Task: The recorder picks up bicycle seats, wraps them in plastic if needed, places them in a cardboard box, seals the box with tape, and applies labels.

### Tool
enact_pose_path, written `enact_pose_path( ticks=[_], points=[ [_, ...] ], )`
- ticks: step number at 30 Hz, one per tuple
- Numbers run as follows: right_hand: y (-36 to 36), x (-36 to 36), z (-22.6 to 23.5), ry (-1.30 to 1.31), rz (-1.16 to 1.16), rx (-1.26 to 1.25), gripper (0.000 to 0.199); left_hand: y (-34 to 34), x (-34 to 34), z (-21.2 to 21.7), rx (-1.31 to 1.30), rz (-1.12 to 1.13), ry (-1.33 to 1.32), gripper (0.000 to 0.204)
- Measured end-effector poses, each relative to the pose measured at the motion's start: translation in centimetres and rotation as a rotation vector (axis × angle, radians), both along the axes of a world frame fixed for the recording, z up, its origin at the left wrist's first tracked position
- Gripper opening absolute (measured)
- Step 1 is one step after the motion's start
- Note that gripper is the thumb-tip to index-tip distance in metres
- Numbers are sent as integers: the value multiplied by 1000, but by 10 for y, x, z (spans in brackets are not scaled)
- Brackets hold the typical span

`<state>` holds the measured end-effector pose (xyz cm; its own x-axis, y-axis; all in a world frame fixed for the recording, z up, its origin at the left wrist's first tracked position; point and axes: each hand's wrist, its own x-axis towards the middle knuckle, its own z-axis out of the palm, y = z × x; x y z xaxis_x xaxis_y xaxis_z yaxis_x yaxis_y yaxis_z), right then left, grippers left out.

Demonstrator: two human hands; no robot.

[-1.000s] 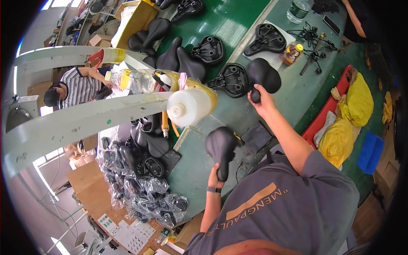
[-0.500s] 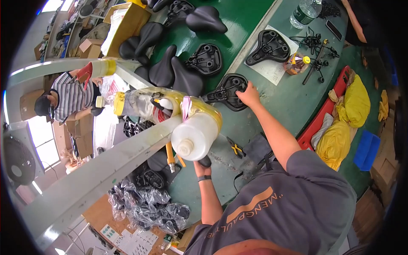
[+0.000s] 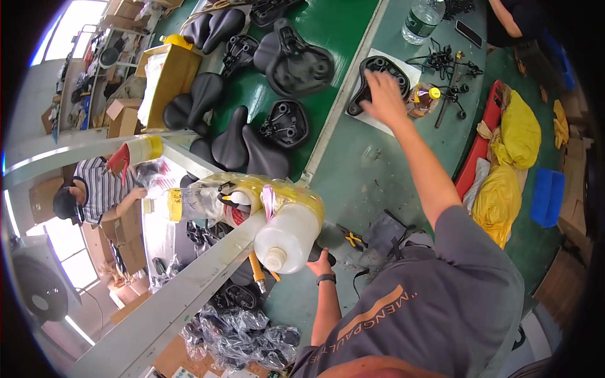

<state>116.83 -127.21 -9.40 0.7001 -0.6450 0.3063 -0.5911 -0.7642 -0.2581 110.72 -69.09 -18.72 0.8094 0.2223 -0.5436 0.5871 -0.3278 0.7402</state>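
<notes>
My right hand (image 3: 384, 99) is over a black bicycle saddle (image 3: 360, 94) lying underside up on white paper (image 3: 378, 125). Its fingers are stretched out and slightly blurred; whether they touch the saddle is unclear. Lower down, my left hand (image 3: 322, 263) is closed round the end of a dark saddle (image 3: 313, 254), most of it hidden behind a hanging white plastic bottle (image 3: 287, 236). On the green surface across the metal edge, a blurred saddle (image 3: 301, 66) rests underside up against another, with several more saddles (image 3: 265, 154) around it.
A slanting metal beam (image 3: 170, 296) with the bottle crosses the view. Near my right hand stand a yellow-capped bottle (image 3: 423, 101), metal parts (image 3: 450, 79) and a water bottle (image 3: 421, 22). Yellow-handled pliers (image 3: 351, 237) lie near my body. A striped-shirted person (image 3: 101, 189) works at left.
My right hand has let go of a saddle on the bench and moved to the one on the paper. The released saddle now lies on the green surface. The view has shifted.
</notes>
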Motion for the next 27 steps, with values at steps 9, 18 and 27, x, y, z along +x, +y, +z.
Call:
enact_pose_path(
  ticks=[9, 18, 27],
  points=[
    [-58, 8, -19, 504, 176, 252, 87, 18, -19, 1, -25, -43, 44, 88],
    [-116, 100, 101, -384, 27, -266, 48, -4, -53, 65, -125, -119, 335, 58],
    [220, -146, 8, 285, 143, 1675, 135, -86, -88, 148, -685, -78, 610, 44]
  ],
)
